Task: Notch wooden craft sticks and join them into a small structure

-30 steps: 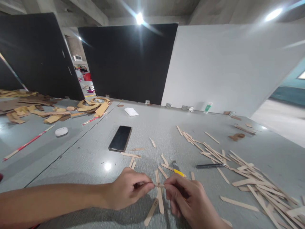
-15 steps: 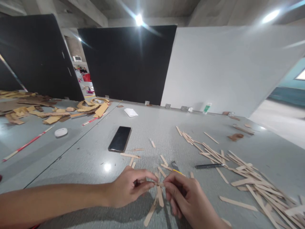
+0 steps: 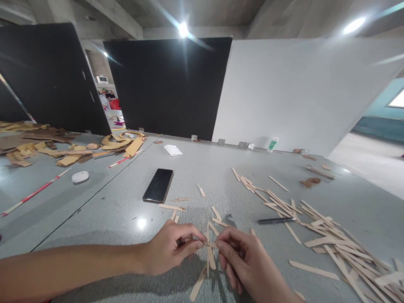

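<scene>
Between my hands is a small assembly of crossed wooden craft sticks. My left hand pinches its left side between thumb and forefinger. From the right, my right hand grips the other side with its fingertips. The fingers partly cover where the sticks cross. Below them, a craft stick slants down toward the near edge, and I cannot tell whether it is joined on. Several loose craft sticks lie just beyond my hands. A grey blade shows behind my right hand.
A large pile of craft sticks spreads on the right, with a black pen-like tool beside it. A phone and a white mouse lie left. Cardboard scraps cover the far left. Black and white panels stand behind.
The crossed sticks have turned slightly between my fingers, with one now seen nearly edge-on. Both hands keep their pinch in about the same place. The view has shifted slightly.
</scene>
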Demonstrator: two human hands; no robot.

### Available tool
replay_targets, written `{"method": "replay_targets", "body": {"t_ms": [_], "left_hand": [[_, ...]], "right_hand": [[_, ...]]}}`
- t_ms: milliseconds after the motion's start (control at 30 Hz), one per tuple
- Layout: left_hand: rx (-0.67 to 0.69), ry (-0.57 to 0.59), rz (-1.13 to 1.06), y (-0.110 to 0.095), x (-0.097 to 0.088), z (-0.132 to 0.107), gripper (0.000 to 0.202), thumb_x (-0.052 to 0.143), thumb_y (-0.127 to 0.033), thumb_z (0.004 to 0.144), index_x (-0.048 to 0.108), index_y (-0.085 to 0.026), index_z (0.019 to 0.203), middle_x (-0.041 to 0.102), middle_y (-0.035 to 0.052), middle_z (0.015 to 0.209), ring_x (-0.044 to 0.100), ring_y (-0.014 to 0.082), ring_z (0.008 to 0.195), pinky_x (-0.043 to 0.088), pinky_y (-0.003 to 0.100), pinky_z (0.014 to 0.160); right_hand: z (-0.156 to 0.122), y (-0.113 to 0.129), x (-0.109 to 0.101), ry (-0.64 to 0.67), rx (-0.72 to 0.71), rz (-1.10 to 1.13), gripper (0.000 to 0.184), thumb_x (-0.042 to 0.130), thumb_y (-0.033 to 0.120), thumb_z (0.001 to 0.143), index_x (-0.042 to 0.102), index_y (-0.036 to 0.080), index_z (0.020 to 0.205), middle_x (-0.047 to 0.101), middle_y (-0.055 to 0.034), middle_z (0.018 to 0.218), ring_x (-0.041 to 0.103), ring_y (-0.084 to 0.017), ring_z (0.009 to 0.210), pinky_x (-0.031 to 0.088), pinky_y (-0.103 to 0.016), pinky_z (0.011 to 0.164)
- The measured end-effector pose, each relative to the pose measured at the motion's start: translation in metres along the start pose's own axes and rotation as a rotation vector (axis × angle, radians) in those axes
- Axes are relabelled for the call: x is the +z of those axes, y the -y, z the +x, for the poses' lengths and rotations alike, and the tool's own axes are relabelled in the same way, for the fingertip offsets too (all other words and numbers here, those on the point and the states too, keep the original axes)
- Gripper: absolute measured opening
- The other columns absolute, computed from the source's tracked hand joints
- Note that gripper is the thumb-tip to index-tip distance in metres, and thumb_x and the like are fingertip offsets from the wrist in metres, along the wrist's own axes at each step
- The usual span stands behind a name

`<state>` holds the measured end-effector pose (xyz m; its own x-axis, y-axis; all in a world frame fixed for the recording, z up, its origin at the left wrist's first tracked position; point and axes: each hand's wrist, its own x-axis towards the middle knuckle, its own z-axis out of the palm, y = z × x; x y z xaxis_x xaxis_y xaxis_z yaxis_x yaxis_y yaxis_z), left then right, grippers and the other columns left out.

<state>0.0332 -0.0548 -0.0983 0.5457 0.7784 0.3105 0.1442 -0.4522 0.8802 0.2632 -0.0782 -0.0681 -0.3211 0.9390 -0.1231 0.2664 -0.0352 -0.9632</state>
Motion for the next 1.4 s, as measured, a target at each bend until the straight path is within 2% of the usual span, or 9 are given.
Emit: {"method": "replay_targets", "body": {"t_ms": [200, 400, 567, 867, 1000, 1067, 1133, 1233, 1400], "left_hand": [[-0.036, 0.026, -0.054, 0.008, 0.003, -0.001, 0.028, 0.065, -0.036, 0.102, 0.076, -0.012, 0.110, 0.069, 0.0007, 0.063, 0.054, 0.0066, 0.041, 0.043, 0.015, 0.046], [-0.028, 0.001, -0.022, 0.011, 0.004, -0.002, 0.027, 0.070, -0.038, 0.099, 0.079, -0.014, 0.106, 0.071, 0.0011, 0.064, 0.058, 0.0087, 0.046, 0.045, 0.016, 0.048], [0.045, -0.060, 0.061, 0.008, 0.003, -0.003, 0.024, 0.080, -0.038, 0.092, 0.081, -0.015, 0.102, 0.072, 0.0004, 0.068, 0.058, 0.0106, 0.057, 0.047, 0.019, 0.059], [0.196, -0.114, 0.115, 0.008, 0.004, -0.001, 0.042, 0.082, -0.054, 0.088, 0.077, -0.016, 0.106, 0.073, 0.0031, 0.078, 0.061, 0.0129, 0.063, 0.050, 0.022, 0.061], [0.258, -0.146, 0.145, 0.005, 0.002, 0.002, 0.057, 0.089, -0.061, 0.076, 0.071, -0.019, 0.111, 0.071, 0.0074, 0.097, 0.066, 0.0193, 0.084, 0.055, 0.029, 0.077], [0.242, -0.138, 0.152, 0.005, 0.001, 0.003, 0.070, 0.093, -0.062, 0.070, 0.065, -0.021, 0.121, 0.070, 0.0097, 0.109, 0.067, 0.0227, 0.094, 0.057, 0.035, 0.083], [0.231, -0.081, 0.161, 0.005, 0.000, 0.002, 0.088, 0.097, -0.061, 0.064, 0.057, -0.024, 0.133, 0.068, 0.0148, 0.127, 0.068, 0.0305, 0.114, 0.057, 0.044, 0.096], [0.257, 0.019, 0.184, 0.008, -0.001, 0.001, 0.105, 0.099, -0.057, 0.062, 0.047, -0.027, 0.147, 0.052, 0.0225, 0.154, 0.049, 0.0427, 0.147, 0.046, 0.061, 0.115], [0.241, 0.061, 0.171, 0.011, -0.002, -0.001, 0.102, 0.097, -0.050, 0.070, 0.042, -0.028, 0.153, 0.044, 0.0240, 0.164, 0.046, 0.0425, 0.151, 0.041, 0.066, 0.119]], "right_hand": [[0.005, 0.000, -0.002, -0.012, 0.046, 0.056, 0.055, 0.067, 0.073, 0.089, 0.058, 0.021, 0.077, 0.059, 0.0070, 0.056, 0.044, -0.004, 0.033, 0.035, -0.014, 0.031], [0.006, 0.002, -0.002, 0.009, 0.047, 0.083, 0.059, 0.069, 0.076, 0.087, 0.058, 0.020, 0.076, 0.060, 0.0062, 0.054, 0.047, -0.004, 0.032, 0.037, -0.014, 0.031], [0.005, -0.001, 0.001, 0.019, 0.033, 0.124, 0.057, 0.069, 0.073, 0.090, 0.058, 0.019, 0.077, 0.060, 0.0061, 0.054, 0.050, -0.005, 0.032, 0.037, -0.013, 0.031], [0.004, -0.003, 0.004, -0.006, 0.004, 0.173, 0.061, 0.071, 0.078, 0.085, 0.060, 0.019, 0.079, 0.064, 0.0048, 0.059, 0.056, -0.006, 0.034, 0.040, -0.014, 0.032], [0.004, -0.001, 0.003, -0.016, -0.005, 0.168, 0.060, 0.072, 0.077, 0.085, 0.061, 0.019, 0.082, 0.065, 0.0044, 0.059, 0.058, -0.007, 0.035, 0.043, -0.015, 0.034], [0.004, -0.001, 0.004, -0.025, -0.004, 0.171, 0.060, 0.072, 0.078, 0.084, 0.062, 0.019, 0.083, 0.065, 0.0043, 0.060, 0.057, -0.007, 0.034, 0.043, -0.016, 0.034], [0.004, 0.000, 0.004, -0.033, -0.004, 0.176, 0.062, 0.072, 0.080, 0.083, 0.062, 0.019, 0.084, 0.066, 0.0040, 0.060, 0.057, -0.007, 0.034, 0.042, -0.016, 0.033], [0.003, 0.002, 0.006, -0.023, -0.008, 0.184, 0.063, 0.073, 0.081, 0.081, 0.061, 0.019, 0.083, 0.066, 0.0042, 0.060, 0.058, -0.007, 0.035, 0.043, -0.016, 0.034], [0.000, 0.003, 0.008, 0.009, -0.005, 0.181, 0.061, 0.071, 0.080, 0.083, 0.059, 0.020, 0.084, 0.066, 0.0046, 0.062, 0.060, -0.007, 0.037, 0.045, -0.016, 0.037]]}}
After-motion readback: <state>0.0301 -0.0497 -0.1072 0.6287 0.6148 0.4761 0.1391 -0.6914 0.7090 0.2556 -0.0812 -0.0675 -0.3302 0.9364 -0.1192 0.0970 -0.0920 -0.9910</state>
